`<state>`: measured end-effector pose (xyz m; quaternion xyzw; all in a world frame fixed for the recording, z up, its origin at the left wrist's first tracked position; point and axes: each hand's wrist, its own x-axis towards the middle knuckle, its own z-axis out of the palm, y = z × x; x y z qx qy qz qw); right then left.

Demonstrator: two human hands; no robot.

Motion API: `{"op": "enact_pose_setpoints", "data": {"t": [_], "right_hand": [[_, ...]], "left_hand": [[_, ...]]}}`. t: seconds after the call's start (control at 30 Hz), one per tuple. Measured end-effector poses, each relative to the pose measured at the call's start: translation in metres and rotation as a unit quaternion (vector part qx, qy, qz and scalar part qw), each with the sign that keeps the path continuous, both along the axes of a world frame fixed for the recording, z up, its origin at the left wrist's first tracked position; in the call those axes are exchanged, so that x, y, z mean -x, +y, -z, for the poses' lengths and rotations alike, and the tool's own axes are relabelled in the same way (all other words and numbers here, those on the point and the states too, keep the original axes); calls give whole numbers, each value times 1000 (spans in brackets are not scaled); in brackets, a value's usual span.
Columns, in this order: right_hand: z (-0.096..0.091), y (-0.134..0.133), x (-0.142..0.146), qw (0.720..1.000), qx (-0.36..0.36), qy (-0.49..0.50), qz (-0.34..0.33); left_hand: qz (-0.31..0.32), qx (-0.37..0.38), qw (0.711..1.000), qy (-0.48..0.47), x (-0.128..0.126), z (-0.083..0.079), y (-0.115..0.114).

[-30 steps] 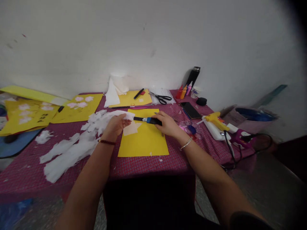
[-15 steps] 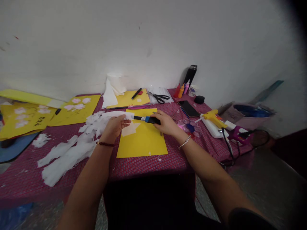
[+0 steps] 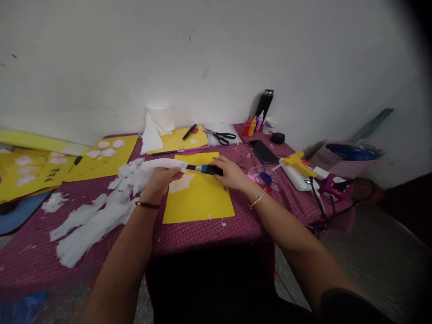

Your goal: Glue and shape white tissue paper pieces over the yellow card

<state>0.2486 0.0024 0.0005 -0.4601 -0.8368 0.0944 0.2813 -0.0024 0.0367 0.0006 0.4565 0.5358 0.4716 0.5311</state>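
My right hand (image 3: 228,172) is closed round a blue and black utility knife (image 3: 204,168). Its dark blade points left and meets the end of a white strip of tissue paper (image 3: 165,163). That strip is pinched in my left hand (image 3: 160,183), just left of the blade. Below both hands lies a yellow sheet (image 3: 199,202), with a pale square of paper (image 3: 180,183) on its upper left part. Torn white tissue (image 3: 101,222) spreads over the tablecloth beside my left forearm.
Scissors (image 3: 222,136) and a black marker (image 3: 189,132) lie at the back. To the right are a phone (image 3: 262,151), paint bottles (image 3: 251,127), a yellow glue gun (image 3: 299,163) and a power strip with cords. Yellow sheets with pink flowers (image 3: 113,155) lie at the left.
The whole view has shifted slightly. My left hand's fingers have curled in closer on the white strip; the knife stays against the strip's end.
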Motion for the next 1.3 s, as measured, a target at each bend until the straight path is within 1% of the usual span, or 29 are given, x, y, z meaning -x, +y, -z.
{"op": "enact_pose_setpoints", "data": {"t": [0.07, 0.23, 0.37, 0.6, 0.73, 0.83, 0.97, 1.17, 1.3], "right_hand": [[0, 0, 1, 1000, 2, 2, -5], [2, 1, 0, 1000, -2, -1, 13], [2, 1, 0, 999, -13, -2, 32], [4, 1, 3, 1000, -6, 13, 11], [5, 0, 4, 1000, -5, 9, 7], [4, 0, 4, 1000, -12, 12, 9], [3, 0, 3, 999, -21, 26, 7], [1, 1, 0, 999, -29, 22, 11], [1, 1, -1, 999, -32, 25, 20]], "left_hand": [[-2, 1, 1000, 12, -1, 1, 1], [-8, 9, 999, -31, -3, 7, 2], [-11, 8, 999, -35, -4, 7, 1], [-3, 23, 998, -58, -9, 6, -1], [27, 6, 993, -117, -13, 7, -4], [44, 2, 988, -145, -15, 4, -6], [27, 25, 984, -177, -18, -2, -5], [-48, 47, 984, -167, -16, -7, 0], [-53, 31, 980, -190, -12, -8, 0]]}}
